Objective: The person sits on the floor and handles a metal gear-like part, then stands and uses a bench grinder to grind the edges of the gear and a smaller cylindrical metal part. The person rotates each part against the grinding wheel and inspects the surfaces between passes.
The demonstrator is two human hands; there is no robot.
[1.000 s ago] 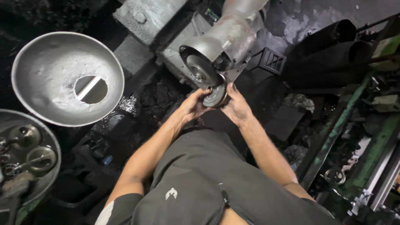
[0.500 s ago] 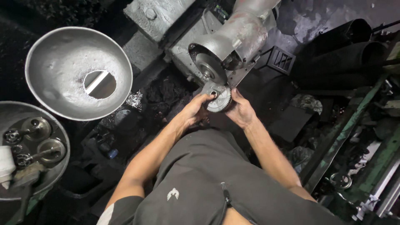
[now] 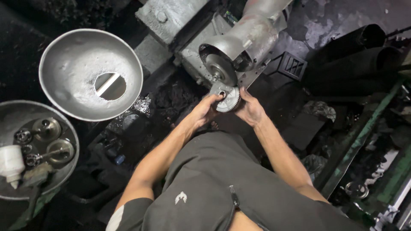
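a silvery grey toothed gear (image 3: pixel 227 99), dull grey grinder housing (image 3: pixel 248 36), pale grey bowl (image 3: pixel 70 64), dark green rail (image 3: pixel 364 137)

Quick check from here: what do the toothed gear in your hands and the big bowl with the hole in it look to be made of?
Gear: likely steel, bare grey metal with a dull sheen and crisp cut teeth on its rim; the left hand and right hand hold it between them. Bowl: probably sheet metal, perhaps aluminium or steel, a thin rim, matte silver inside with a whitish, dusty film.
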